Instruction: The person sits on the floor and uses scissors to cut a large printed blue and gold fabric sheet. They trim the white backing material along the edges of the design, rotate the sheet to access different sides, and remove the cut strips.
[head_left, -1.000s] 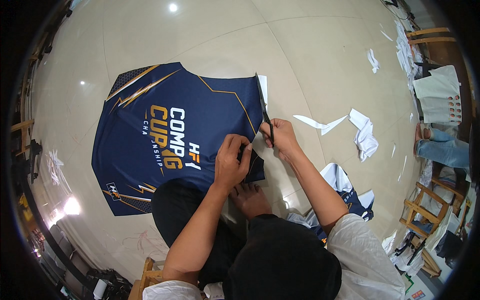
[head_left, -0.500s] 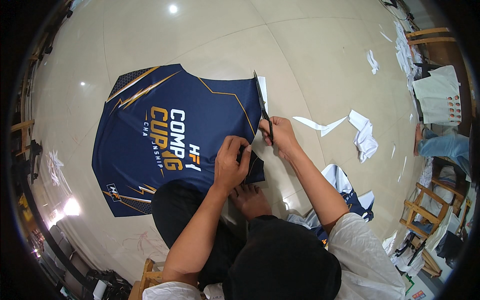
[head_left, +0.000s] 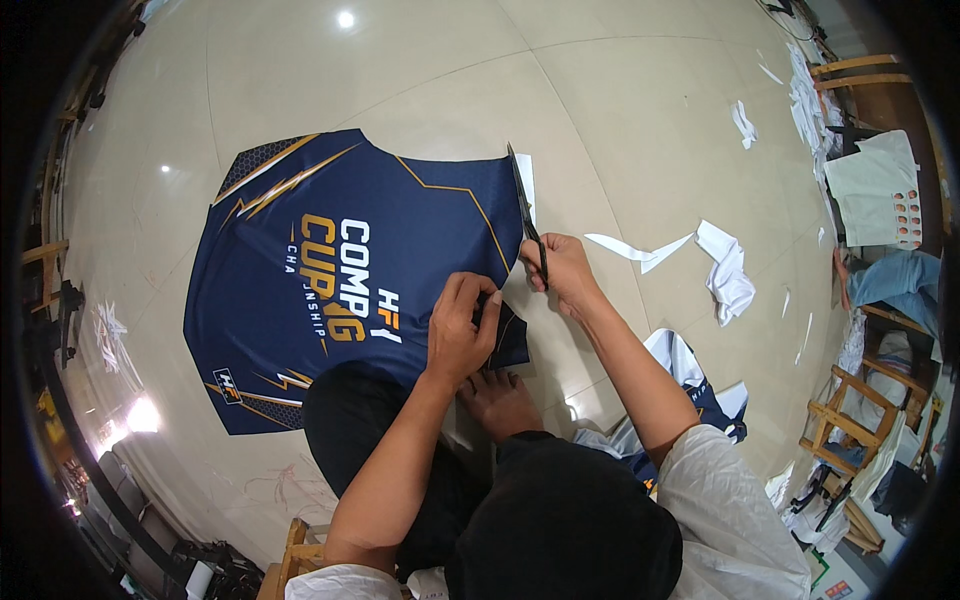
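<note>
A dark blue jersey panel (head_left: 270,200) with gold, white and orange print is spread on the floor. Along its right edge lie the black scissors (head_left: 527,210), blades pointing away from me and nearly together. My right hand (head_left: 562,275) grips their handles. Bent over the cloth, my left hand (head_left: 462,325) pinches a fold of the panel between thumb and fingers; its fingertips are partly hidden. A narrow white strip (head_left: 527,180) shows beside the blades. My bare foot (head_left: 500,405) rests by the panel's near edge, and my black-clad knee covers its near corner.
White cloth offcuts (head_left: 725,275) lie to the right on the tiled floor (head_left: 400,60). Another printed blue-and-white piece (head_left: 715,405) is beside my right arm. Wooden stools (head_left: 855,420) stand farther right, near another person's jeans-clad leg (head_left: 900,290). Thin scraps (head_left: 115,335) lie left.
The other person's leg at the far right has shifted its position. My hands, the scissors and the panel have hardly moved.
</note>
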